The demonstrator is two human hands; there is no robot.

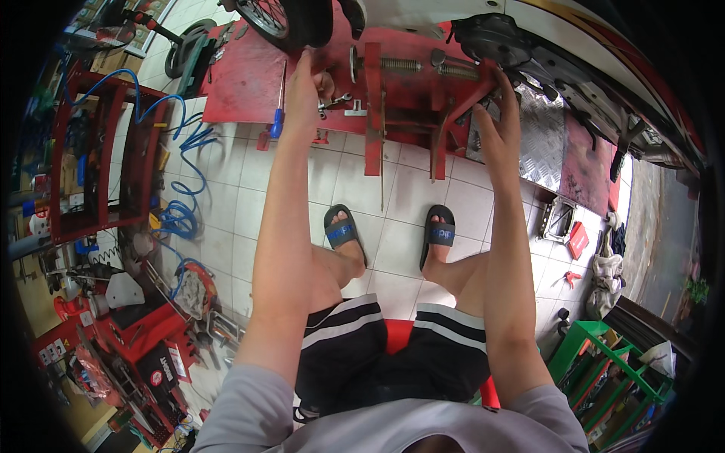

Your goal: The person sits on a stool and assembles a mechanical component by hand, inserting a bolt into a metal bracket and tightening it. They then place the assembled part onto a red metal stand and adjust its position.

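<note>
Frame of red metal (pixel 373 128), fitted with two coil springs (pixel 399 65): placed at twelve o'clock, between the hands, and projecting past the near edge of the red counter (pixel 242 94). Left hand (pixel 313 81): extended between eleven and twelve o'clock, just below a dark tyre (pixel 310 26) in the view, with one finger pointed toward twelve and others bent inward. Could not tell whether grasping or free. Wrench (pixel 337 100): seen just beside the same hand, toward its four o'clock, with contact uncertain. Screwdriver with a blue handle (pixel 277 123): lay at eleven o'clock, shaft directed toward twelve. Right hand (pixel 502 124): held out at two o'clock, released, thumb and fingers parted, near the slanting red arm (pixel 470 100) of the frame. Could not tell whether touching the latter. Dark engine casing (pixel 492 39): located at one o'clock, beyond the right hand. Patterned metal plate (pixel 540 140): lay at two o'clock, farther out than the same hand. Dark sandals (pixel 344 230): planted near the dial's centre on white floor tiles (pixel 394 189). Blue coiled hose (pixel 177 215): hung at nine o'clock, near a red rack (pixel 106 155). Red box (pixel 578 240): rested on the floor at three o'clock. Green rack (pixel 591 331): stood at four o'clock.
</note>
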